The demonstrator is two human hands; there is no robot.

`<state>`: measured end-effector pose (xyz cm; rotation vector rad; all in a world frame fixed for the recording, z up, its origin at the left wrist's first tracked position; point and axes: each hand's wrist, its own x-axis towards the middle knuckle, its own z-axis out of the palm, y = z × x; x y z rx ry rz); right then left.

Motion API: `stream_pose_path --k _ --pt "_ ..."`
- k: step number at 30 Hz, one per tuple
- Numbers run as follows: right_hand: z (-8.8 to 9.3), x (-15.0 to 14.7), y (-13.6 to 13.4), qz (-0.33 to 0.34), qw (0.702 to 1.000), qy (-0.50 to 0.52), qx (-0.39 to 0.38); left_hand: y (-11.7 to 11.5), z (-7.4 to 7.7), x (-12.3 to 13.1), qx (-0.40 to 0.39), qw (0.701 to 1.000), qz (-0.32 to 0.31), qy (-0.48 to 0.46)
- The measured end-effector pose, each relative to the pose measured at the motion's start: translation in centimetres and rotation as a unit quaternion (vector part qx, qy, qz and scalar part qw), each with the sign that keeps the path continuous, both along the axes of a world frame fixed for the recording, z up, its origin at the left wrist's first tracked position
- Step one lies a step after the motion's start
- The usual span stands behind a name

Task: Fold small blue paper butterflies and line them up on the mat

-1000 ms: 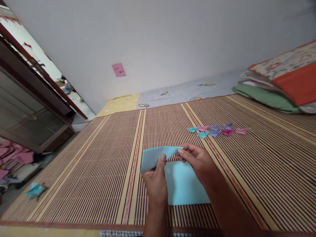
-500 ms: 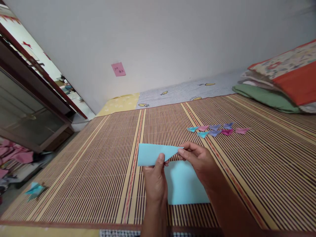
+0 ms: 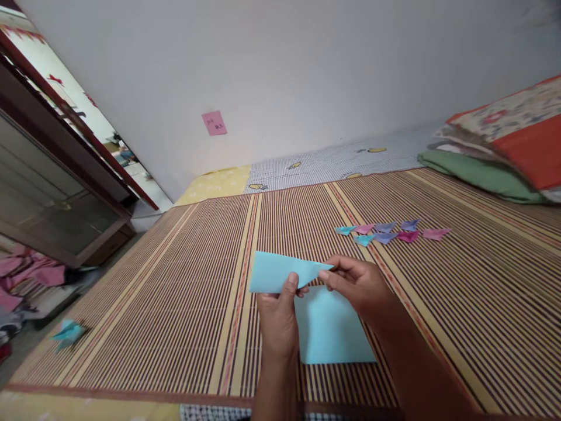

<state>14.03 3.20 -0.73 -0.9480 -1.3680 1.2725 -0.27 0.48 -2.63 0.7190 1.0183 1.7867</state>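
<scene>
A light blue paper (image 3: 274,272), folded into a long triangle, is held up between both hands above a striped bamboo mat (image 3: 184,280). My left hand (image 3: 278,324) pinches its lower edge with the thumb on top. At the triangle's right tip my right hand (image 3: 355,283) pinches it with closed fingers. Under the hands a flat sheet of light blue paper (image 3: 331,330) lies on the mat.
Several small folded paper shapes (image 3: 388,233) in blue, pink and purple lie in a row farther back on the mat. Folded bedding and a pillow (image 3: 504,152) are stacked at the right. A wooden cabinet (image 3: 52,193) stands left. A blue folded paper (image 3: 68,333) lies on the floor at left.
The blue paper has gone from a loosely bent fold to a flat, closed triangle. Both hands keep their grip and have barely shifted.
</scene>
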Motion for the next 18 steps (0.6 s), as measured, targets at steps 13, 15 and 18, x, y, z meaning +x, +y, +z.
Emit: stream_pose_path --k 13,15,18 --pt "0.0 0.0 -0.3 -0.031 0.982 -0.155 0.1 0.2 0.9 0.3 -0.058 0.987 -0.04 -0.145" --pt "-0.1 -0.1 -0.3 -0.037 0.978 -0.169 0.117 0.3 1.0 0.3 -0.071 0.982 -0.047 -0.169" --pt "-0.2 -0.1 -0.2 -0.046 0.975 -0.179 0.124 0.4 0.9 0.2 -0.066 0.978 -0.047 -0.194"
